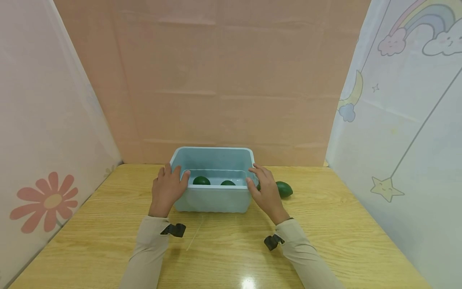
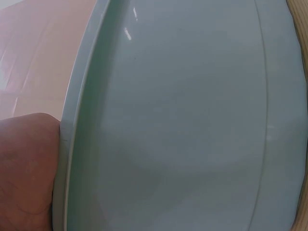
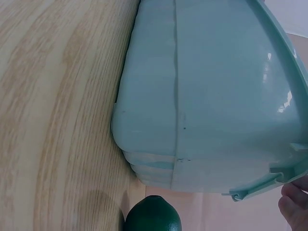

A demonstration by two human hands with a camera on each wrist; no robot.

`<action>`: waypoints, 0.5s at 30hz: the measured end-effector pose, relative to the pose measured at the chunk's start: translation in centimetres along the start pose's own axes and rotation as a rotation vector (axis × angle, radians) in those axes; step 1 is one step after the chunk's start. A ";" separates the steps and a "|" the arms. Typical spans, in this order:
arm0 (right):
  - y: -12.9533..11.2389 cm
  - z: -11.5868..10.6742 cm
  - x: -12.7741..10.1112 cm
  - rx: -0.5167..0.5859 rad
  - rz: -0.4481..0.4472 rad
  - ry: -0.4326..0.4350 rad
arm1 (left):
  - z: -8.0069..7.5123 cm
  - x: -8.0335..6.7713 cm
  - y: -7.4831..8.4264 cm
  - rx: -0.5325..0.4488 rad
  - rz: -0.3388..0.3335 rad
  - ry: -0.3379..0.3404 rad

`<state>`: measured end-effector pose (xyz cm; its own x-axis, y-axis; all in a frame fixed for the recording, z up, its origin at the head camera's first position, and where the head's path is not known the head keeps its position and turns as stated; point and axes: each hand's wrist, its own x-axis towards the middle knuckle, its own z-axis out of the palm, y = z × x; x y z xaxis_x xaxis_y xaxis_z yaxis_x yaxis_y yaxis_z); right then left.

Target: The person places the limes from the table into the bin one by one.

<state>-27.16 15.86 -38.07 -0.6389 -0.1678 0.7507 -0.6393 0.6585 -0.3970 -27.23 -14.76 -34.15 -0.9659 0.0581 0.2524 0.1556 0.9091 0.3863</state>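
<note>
A pale blue-green plastic bin (image 1: 213,200) stands upright on the table, its open top facing up. My left hand (image 1: 168,189) holds its left rim, the thumb reaching over near the front corner; in the left wrist view, part of that hand (image 2: 28,173) lies against the rim. At the right rim, my right hand (image 1: 267,192) grips with thumb and fingers; its fingertips (image 3: 294,204) show at the rim's underside. Inside the bin lie a smooth dark green fruit (image 1: 201,180) and another green fruit (image 1: 228,183), partly hidden by the front wall.
Just right of my right hand, a dark green fruit with a pointed end (image 1: 284,189) lies on the wooden table (image 1: 223,249). A bit of green also shows between that hand and the bin. A brown sheet (image 1: 231,80) hangs behind; patterned sheets flank both sides.
</note>
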 end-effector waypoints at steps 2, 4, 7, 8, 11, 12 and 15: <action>0.0 0.0 0.0 0.001 0.000 0.001 | 0.0 0.0 0.1 -0.001 -0.003 -0.005; 0.0 0.0 0.0 0.003 0.001 0.001 | -0.1 0.0 0.1 -0.002 -0.006 -0.009; -0.1 0.0 0.0 0.005 0.003 0.001 | -0.1 -0.1 0.1 -0.003 -0.007 -0.011; -0.1 -0.1 0.0 0.003 0.005 0.001 | -0.1 -0.1 0.1 -0.004 -0.007 -0.010; -0.1 -0.1 0.0 0.002 0.009 0.000 | -0.1 -0.1 0.2 -0.005 -0.005 -0.009; -0.1 -0.1 0.0 0.003 0.011 -0.001 | -0.1 -0.1 0.2 -0.004 -0.006 -0.009; -0.2 -0.2 0.0 0.003 0.016 -0.004 | -0.1 -0.1 0.2 -0.001 -0.003 -0.005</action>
<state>-26.99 15.89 -37.88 -0.6504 -0.1601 0.7426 -0.6305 0.6590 -0.4101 -27.10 -14.59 -34.01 -0.9674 0.0572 0.2468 0.1527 0.9088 0.3882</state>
